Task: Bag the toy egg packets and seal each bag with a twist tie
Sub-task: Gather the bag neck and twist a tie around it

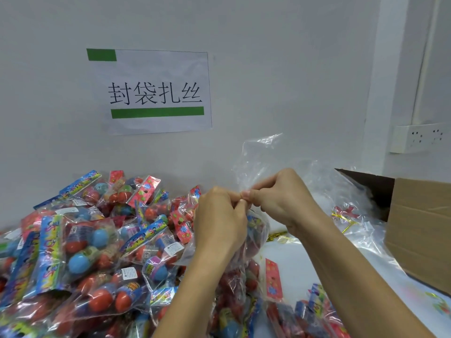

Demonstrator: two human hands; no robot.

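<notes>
Both hands gather the neck of a filled clear bag above the bench.

Largest first: a white wall carries a printed sign with green bars; a heap of toy egg packets covers the left of the bench; an open cardboard box stands at the right edge, with loose clear bags lying before it. The filled bag, holding egg packets, hangs at centre. The left hand and right hand meet at its neck, each grip pinching the bunched plastic, thumbs touching. Gold twist ties lie on the bench just beside the bag.
</notes>
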